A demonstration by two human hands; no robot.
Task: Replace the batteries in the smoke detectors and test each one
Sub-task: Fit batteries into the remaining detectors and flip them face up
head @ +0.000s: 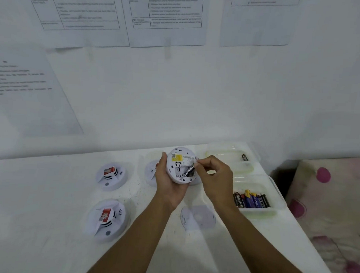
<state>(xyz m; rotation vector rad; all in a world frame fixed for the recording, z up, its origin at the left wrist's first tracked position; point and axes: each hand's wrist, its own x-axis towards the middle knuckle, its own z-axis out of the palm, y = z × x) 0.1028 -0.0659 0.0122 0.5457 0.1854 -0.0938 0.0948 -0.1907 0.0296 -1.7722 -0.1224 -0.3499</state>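
Note:
My left hand (pixel 169 183) holds a white round smoke detector (pixel 179 164) with its back turned toward me, showing a yellow label and the battery bay. My right hand (pixel 212 175) pinches a black battery (pixel 189 170) by its upper end, and the battery sits slanted at the bay. Two more detectors with red labels lie face up on the white table, one at the far left (pixel 111 175) and one nearer (pixel 106 219). Another detector (pixel 151 172) lies partly hidden behind my left hand. A detached white mounting plate (pixel 198 218) lies under my right forearm.
A clear tray (pixel 254 212) at the right holds several batteries. Behind it, a second clear tray (pixel 225 156) holds one black battery (pixel 244 157). Printed sheets hang on the wall above. A floral cushion (pixel 332 203) lies beyond the table's right edge.

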